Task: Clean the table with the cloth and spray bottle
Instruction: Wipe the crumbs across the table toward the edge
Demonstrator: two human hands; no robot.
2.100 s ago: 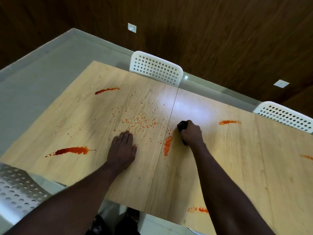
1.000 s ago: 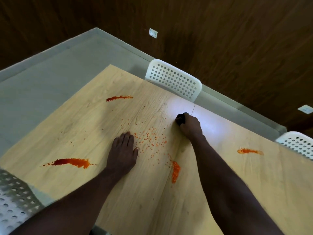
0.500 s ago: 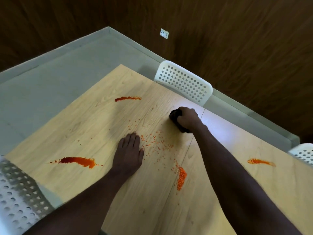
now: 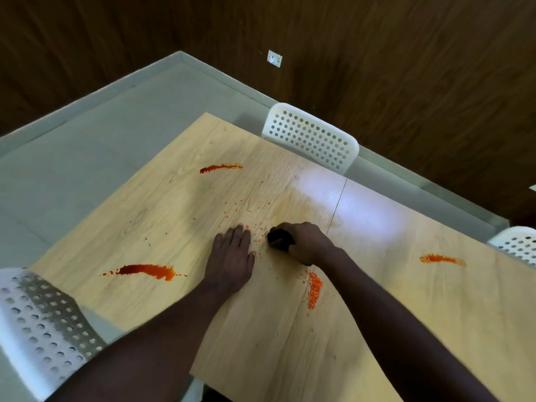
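Observation:
My right hand [image 4: 309, 245] grips a small dark bunched cloth [image 4: 278, 238] pressed on the light wooden table [image 4: 406, 300]. My left hand [image 4: 230, 258] lies flat on the table just left of it, fingers straight. Orange crumbs [image 4: 256, 236] are scattered between and beyond the two hands. A heap of orange crumbs [image 4: 313, 288] sits below my right wrist. Red-orange smears lie at near left [image 4: 145, 270], far left [image 4: 220, 168] and right [image 4: 441, 259]. No spray bottle is in view.
A white perforated chair [image 4: 311, 139] stands at the table's far edge, another [image 4: 516, 245] at the right, and a third [image 4: 37, 323] at the near left corner. Grey floor [image 4: 87, 158] and dark wooden walls surround the table.
My right hand has dragged the cloth from the far side of the table back toward me, beside my left hand, gathering crumbs. My left hand has stayed flat in place.

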